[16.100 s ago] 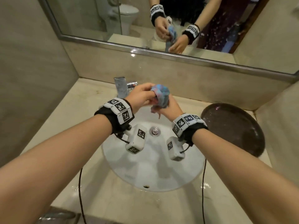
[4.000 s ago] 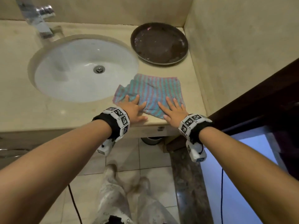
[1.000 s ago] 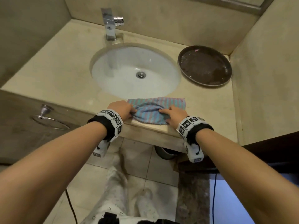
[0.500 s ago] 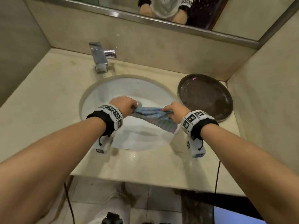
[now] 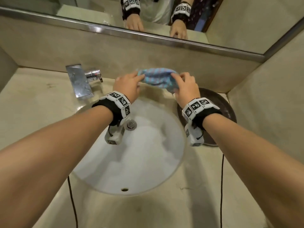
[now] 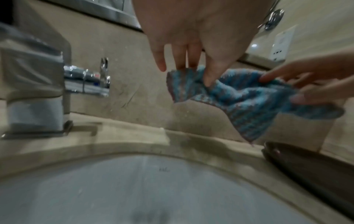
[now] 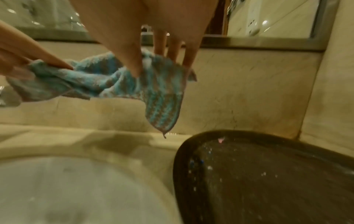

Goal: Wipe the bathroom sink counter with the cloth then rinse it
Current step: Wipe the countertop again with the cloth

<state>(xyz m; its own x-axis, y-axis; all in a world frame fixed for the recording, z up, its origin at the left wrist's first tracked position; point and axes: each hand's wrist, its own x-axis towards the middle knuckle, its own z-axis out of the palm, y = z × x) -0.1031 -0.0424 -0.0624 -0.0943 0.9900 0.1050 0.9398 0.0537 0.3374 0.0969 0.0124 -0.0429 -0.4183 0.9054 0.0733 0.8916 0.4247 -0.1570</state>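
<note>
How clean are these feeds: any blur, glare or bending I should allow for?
Head view: sharp, warm dim light, wide-angle bend in the mirror frame, glare on the tap. Left wrist view: blurred, cloth soft. Right wrist view: blurred too, tray and basin smeared.

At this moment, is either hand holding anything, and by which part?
Yes, both hold the striped cloth in the air: the left hand pinches its left end, the right hand its right end, one corner hanging free.
</note>
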